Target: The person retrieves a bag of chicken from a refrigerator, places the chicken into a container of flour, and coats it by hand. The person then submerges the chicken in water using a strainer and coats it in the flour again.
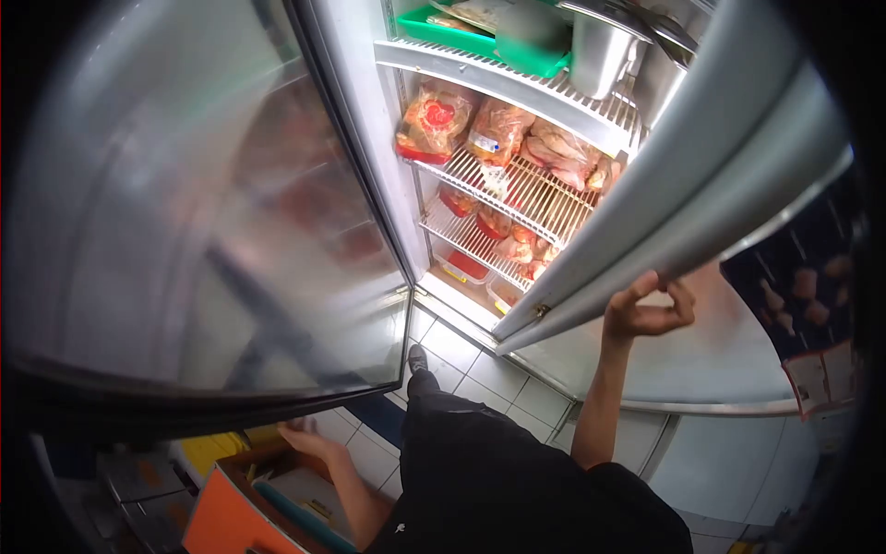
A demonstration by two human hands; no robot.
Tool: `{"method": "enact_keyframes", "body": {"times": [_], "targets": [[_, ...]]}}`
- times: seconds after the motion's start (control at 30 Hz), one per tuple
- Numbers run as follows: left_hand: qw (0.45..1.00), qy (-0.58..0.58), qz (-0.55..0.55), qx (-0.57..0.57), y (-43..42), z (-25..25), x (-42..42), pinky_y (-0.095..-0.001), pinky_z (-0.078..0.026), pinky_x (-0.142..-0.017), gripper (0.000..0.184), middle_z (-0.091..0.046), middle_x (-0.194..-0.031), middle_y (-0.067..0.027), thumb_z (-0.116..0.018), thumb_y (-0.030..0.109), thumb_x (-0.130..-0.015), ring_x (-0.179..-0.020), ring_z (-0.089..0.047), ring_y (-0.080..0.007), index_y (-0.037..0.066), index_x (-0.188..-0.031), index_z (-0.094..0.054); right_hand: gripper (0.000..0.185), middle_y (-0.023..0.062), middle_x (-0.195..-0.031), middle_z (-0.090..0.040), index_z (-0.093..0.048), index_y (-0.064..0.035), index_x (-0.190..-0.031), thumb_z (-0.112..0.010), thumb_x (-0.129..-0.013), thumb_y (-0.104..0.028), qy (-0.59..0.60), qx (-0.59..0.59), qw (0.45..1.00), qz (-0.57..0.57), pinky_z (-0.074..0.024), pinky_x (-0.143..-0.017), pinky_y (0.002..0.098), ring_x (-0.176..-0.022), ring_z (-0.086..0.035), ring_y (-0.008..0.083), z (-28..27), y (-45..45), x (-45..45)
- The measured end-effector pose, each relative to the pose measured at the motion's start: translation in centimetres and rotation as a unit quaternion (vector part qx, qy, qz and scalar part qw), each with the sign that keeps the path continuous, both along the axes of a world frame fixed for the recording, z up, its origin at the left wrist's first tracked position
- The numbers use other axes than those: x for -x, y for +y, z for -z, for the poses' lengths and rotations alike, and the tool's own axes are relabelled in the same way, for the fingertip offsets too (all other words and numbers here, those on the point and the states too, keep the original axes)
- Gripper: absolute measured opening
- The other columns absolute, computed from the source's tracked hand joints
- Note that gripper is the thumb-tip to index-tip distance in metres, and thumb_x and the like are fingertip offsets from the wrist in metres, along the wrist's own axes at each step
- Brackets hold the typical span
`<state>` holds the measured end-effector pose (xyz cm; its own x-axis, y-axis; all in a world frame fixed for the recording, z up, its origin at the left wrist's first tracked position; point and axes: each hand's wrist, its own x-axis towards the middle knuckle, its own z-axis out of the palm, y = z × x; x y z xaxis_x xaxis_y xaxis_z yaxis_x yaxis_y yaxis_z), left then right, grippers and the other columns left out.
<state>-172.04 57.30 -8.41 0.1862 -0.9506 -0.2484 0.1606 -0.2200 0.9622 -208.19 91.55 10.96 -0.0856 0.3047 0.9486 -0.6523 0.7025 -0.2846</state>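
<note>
The silver-edged refrigerator door point(678, 198) slanted across the right of the frame, the right hand point(651, 309) just below its edge, fingers loosely curled around a gap with nothing visible inside. The left hand point(312, 443), fingers loosely extended and apparently bare, was at lower left, near the orange-sided box point(235, 517) and beneath the open glass door point(175, 212). The silver-edged door was probably heavy and rigid, its smooth face slippery, so the raised edge seemed the better hold. Whether either hand made contact was impossible to tell; reflections blurred the panes, and dark vignetting cut off the corners.
</note>
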Motion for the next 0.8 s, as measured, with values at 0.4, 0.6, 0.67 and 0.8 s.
{"method": "enact_keyframes", "body": {"times": [0.4, 0.6, 0.67, 0.8], "targets": [[0.695, -0.025, 0.707, 0.13, 2.7, 1.3, 34.4, -0.0279, -0.051, -0.07, 0.022, -0.067, -0.094, -0.0103, -0.055, 0.018, -0.096, -0.082, -0.065, -0.0205, 0.002, -0.111, -0.06, 0.024, 0.0088, -0.092, -0.044, -0.03, -0.01, -0.086, -0.054, -0.089, -0.012, -0.025, -0.036, 0.987, 0.152, -0.0403, -0.077, 0.0339, -0.087, -0.046, 0.0184, 0.3, -0.4, -0.3], [0.477, -0.075, 0.671, 0.563, 11.6, -11.3, 58.0, -0.0375, -0.051, -0.08, 0.034, -0.065, -0.11, -0.0196, -0.058, 0.025, -0.092, -0.098, -0.063, -0.0299, -0.001, -0.114, -0.06, 0.028, 0.0112, -0.092, -0.046, -0.031, -0.0083, -0.087, -0.054, -0.092, -0.022, -0.047, -0.034, 0.973, 0.225, -0.0411, -0.079, 0.0342, -0.086, -0.05, 0.0207, 1.1, -0.5, -0.7], [0.429, -0.157, 0.68, 0.574, 13.2, -12.2, 63.4, -0.0384, -0.05, -0.081, 0.036, -0.064, -0.112, -0.0197, -0.059, 0.027, -0.092, -0.099, -0.063, -0.0302, 0.0, -0.114, -0.06, 0.032, 0.0093, -0.089, -0.046, -0.032, -0.008, -0.087, -0.056, -0.091, -0.028, -0.061, -0.038, 0.963, 0.258, -0.0429, -0.077, 0.0373, -0.089, -0.05, 0.0205, 0.5, -0.9, -0.7], [0.381, -0.215, 0.718, 0.542, 14.8, -12.4, 66.9, -0.0402, -0.049, -0.084, 0.04, -0.062, -0.115, -0.0198, -0.061, 0.032, -0.09, -0.099, -0.062, -0.0308, 0.001, -0.115, -0.06, 0.035, 0.0099, -0.09, -0.049, -0.031, -0.0077, -0.086, -0.057, -0.091, -0.031, -0.07, -0.022, 0.974, 0.214, -0.0453, -0.075, 0.0369, -0.086, -0.053, 0.0209, 0.8, -1.1, -0.9]]}}
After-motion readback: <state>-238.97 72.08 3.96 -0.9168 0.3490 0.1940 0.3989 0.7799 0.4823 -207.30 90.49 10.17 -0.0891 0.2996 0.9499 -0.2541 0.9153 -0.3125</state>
